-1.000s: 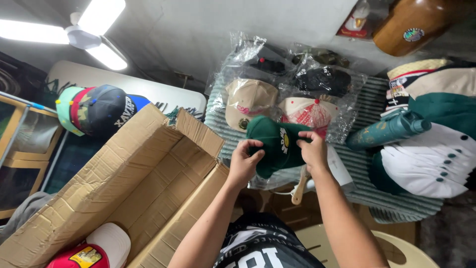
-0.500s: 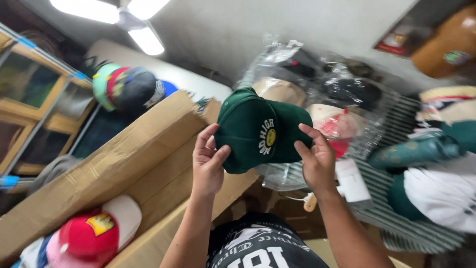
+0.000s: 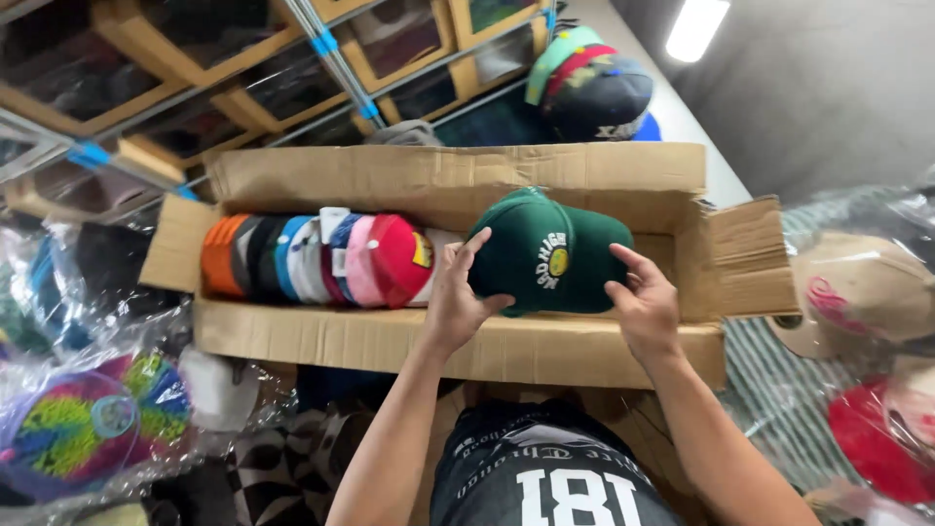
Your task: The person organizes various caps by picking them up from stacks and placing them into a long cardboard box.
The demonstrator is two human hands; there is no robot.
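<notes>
— So, what do the two hands hold?

— Both hold one dark green cap [image 3: 547, 255]. The left hand [image 3: 456, 304] grips it from the left side, thumb under the edge and fingers closed on the crown. The right hand [image 3: 643, 304] holds the right side, with the fingers spread and bent along the edge of the cap.

— And where is the cap exactly?

— It is above the long cardboard box [image 3: 448, 343], over the right, free part of it, near the front wall. If it touches the bottom of the box or stays in the air, I cannot tell. The front of the cap, with a small yellow round patch and pale letters, looks up to the camera.

— What is already inside the box?

— A row of caps [image 3: 317, 258] stands there, one pressed into the other, in the left half. I see orange, grey, white, blue, pink, and a red one at the end, which is just beside the left hand.

— What is around the box?

— Behind it, a stack of caps [image 3: 587, 86] in green, red and dark blue lies near wooden shelves [image 3: 195, 49]. At the right side there are caps in clear plastic bags [image 3: 857, 302], one beige and one red. At the left, low, a cap with many bright colours [image 3: 93, 424] is also in plastic. Below, the person's black shirt [image 3: 545, 472] with white print shows between the arms.
</notes>
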